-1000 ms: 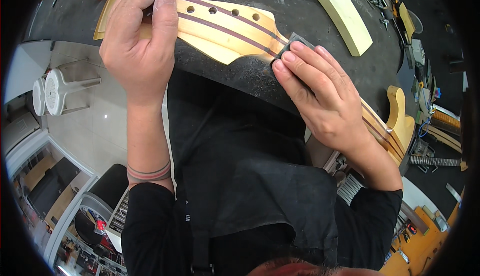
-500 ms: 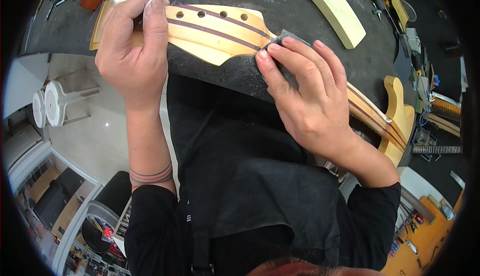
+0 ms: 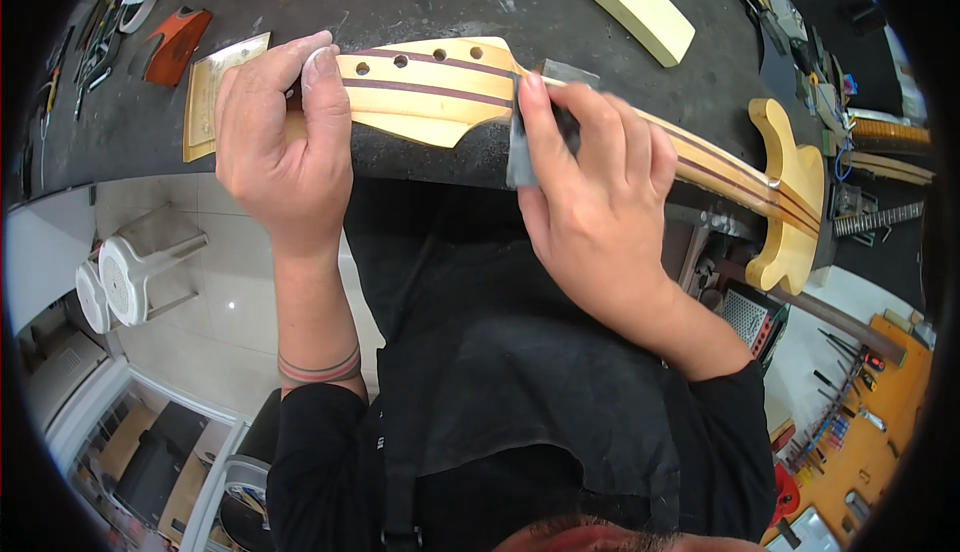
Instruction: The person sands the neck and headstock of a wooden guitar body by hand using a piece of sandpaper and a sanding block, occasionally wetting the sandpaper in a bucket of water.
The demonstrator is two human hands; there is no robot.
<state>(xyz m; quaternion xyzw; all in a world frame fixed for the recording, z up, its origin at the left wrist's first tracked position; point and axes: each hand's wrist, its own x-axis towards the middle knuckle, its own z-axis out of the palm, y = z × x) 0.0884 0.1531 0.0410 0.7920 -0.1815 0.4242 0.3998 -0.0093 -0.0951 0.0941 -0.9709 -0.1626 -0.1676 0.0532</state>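
An unfinished wooden bass guitar lies across the bench, pale with dark lengthwise stripes. Its headstock (image 3: 425, 102), with several round holes, points left, and its small body (image 3: 795, 182) is at the right. My left hand (image 3: 285, 142) is closed round the headstock's left end, its thumb on top and the other fingers partly hidden. My right hand (image 3: 605, 177) presses a grey sheet of sandpaper (image 3: 519, 147) over the neck just past the headstock. One end of the sheet hangs off the near side; another part shows on the far side. The striped neck (image 3: 715, 157) runs on beyond my right hand.
The dark workbench (image 3: 400, 2) bears a curved pale wooden block (image 3: 630, 7) at the back and a reddish-brown piece (image 3: 178, 47) at the left. Beside my left hand lies a flat wooden-edged panel (image 3: 203, 102). Tools crowd the right side; white stools (image 3: 125, 277) stand on the floor.
My right hand has turned, its index finger now straighter along the sandpaper and its thumb lower; the sheet now hangs down the near side. My left hand keeps its hold. The whole view has shifted.
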